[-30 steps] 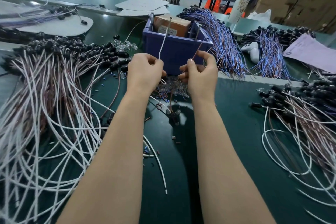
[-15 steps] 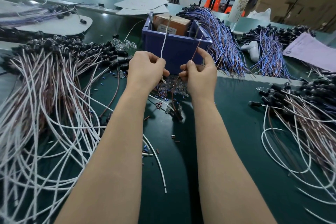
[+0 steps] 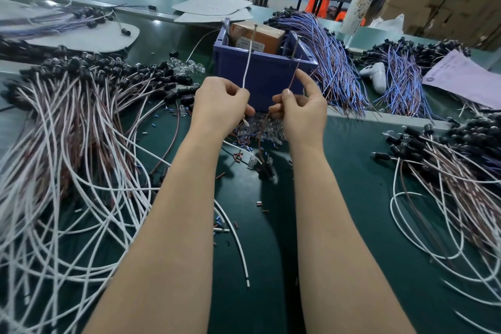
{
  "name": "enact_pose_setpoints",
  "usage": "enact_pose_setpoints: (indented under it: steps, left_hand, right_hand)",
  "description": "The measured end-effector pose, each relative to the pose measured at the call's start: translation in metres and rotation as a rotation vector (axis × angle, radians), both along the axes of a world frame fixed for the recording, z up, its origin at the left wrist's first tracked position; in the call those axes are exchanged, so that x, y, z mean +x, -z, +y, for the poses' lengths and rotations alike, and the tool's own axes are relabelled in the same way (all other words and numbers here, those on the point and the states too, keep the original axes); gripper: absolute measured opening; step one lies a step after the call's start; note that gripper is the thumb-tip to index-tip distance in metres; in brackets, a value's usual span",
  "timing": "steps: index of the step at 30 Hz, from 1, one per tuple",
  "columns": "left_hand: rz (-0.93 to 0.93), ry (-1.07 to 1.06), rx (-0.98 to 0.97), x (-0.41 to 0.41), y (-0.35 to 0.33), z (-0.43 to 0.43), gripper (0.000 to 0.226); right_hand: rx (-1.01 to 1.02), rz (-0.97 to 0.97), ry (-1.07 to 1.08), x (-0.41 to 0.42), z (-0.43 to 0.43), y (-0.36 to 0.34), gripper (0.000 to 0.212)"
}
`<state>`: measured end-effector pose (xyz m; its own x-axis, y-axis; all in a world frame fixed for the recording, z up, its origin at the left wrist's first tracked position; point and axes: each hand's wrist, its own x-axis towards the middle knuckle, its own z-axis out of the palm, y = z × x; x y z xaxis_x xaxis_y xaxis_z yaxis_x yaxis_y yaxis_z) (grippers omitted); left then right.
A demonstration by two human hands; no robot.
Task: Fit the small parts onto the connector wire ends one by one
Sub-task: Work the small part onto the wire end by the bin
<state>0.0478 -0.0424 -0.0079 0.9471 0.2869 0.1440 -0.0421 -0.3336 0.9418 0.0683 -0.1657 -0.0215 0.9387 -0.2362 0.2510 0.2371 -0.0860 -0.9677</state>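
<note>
Progress partial: left hand grip pinches white wire, right hand grip brown wire; small parts heaped unfitted.

Bare forearms; bare left hand, right hand.

1. You have two hands in view: left hand, right hand.
2. You hold two wires: one white wire, one brown wire.
3. One blue bin, with one box inside.
4. Two blue-wire bundles to your right: near bundle, far bundle.
5. Two big wire piles: left pile, right pile.
6. One bottle, one controller, one paper.
7. Loose small parts: too many to count.
</note>
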Motion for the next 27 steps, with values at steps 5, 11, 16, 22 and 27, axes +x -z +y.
enact_pose_setpoints:
  steps: [5,11,16,22,27]
  left_hand:
    - [0.001,0.003,0.004,0.0007,0.0004,0.0002,0.03]
    - [0.003,0.004,0.021,0.0004,-0.0003,-0.0005,0.026]
    - [-0.005,0.018,0.014,-0.0005,-0.0011,-0.0015,0.028]
    - [-0.006,0.021,0.029,-0.0006,-0.001,-0.0021,0.025]
    - [0.002,0.005,0.049,-0.0015,-0.0011,-0.002,0.026]
  right_hand:
    - [-0.051,-0.017,0.008,-0.0022,0.0025,-0.0013,0.044]
    - [-0.03,-0.025,0.044,-0.0034,0.0045,-0.0013,0.039]
    - [-0.057,-0.021,0.003,-0.0045,0.0046,-0.002,0.04]
    - [-0.032,-0.008,-0.003,-0.0038,0.0018,-0.0027,0.041]
    - [-0.032,-0.01,-0.003,-0.0035,0.0024,-0.0025,0.04]
